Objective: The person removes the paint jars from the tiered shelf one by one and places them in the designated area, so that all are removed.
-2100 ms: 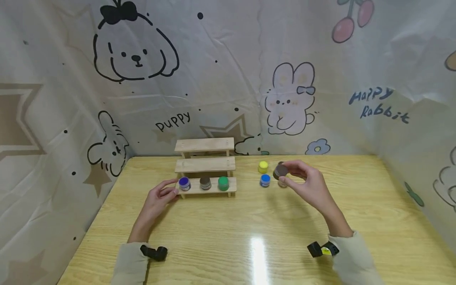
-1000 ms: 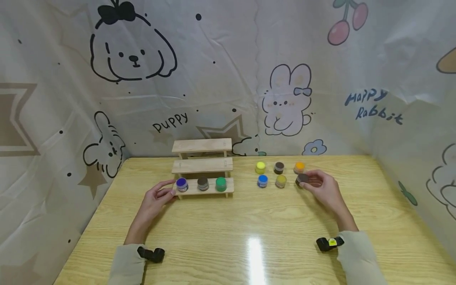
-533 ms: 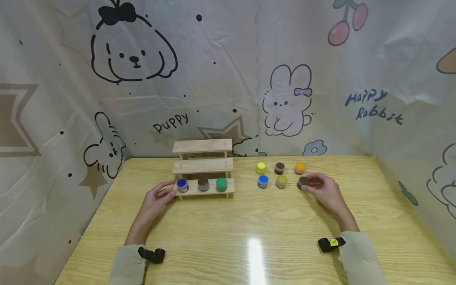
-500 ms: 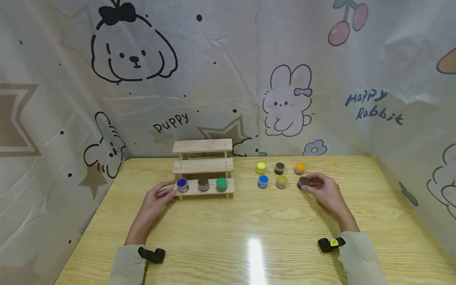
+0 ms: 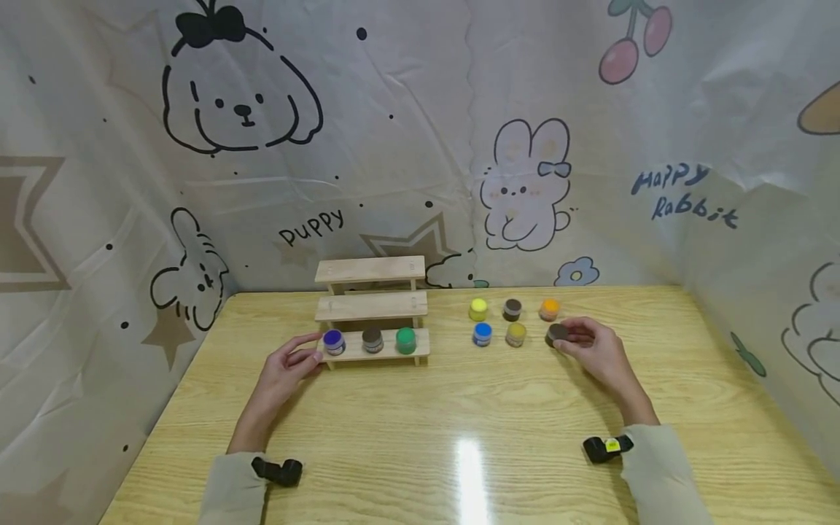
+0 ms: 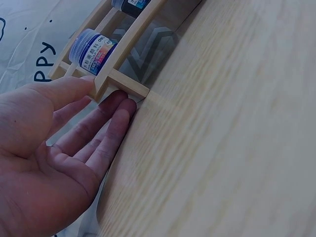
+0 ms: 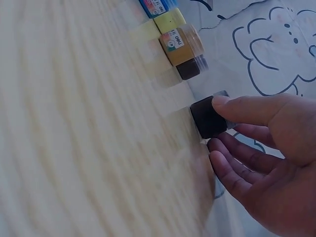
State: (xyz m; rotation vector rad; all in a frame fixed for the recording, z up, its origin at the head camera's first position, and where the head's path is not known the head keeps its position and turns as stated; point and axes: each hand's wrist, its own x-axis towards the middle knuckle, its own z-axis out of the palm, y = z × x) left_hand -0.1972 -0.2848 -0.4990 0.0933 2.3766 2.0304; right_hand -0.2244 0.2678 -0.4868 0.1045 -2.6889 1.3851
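Observation:
A small three-tier wooden rack (image 5: 370,306) stands on the table, with purple (image 5: 334,342), dark (image 5: 372,340) and green (image 5: 406,340) paint jars on its lowest step. My left hand (image 5: 281,375) holds the left end of that step, its thumb (image 6: 74,91) on the board's end and other fingers around the corner. Over on the right, my right hand (image 5: 596,354) pinches a dark paint jar (image 7: 210,117) between thumb and fingers. This jar sits upright at table level, in front of an orange-lidded jar (image 5: 550,310). Part of it is hidden by the fingers.
Left of the held jar are a yellow jar (image 5: 478,309), another dark jar (image 5: 512,310), a blue jar (image 5: 482,335) and an ochre jar (image 5: 515,335), in two rows with the orange one. A printed curtain (image 5: 407,146) hangs behind the wooden table (image 5: 394,437).
My right hand has carried the dark jar from above the other jars rightward and down to the table, in front of the orange one. My left hand stays at the rack.

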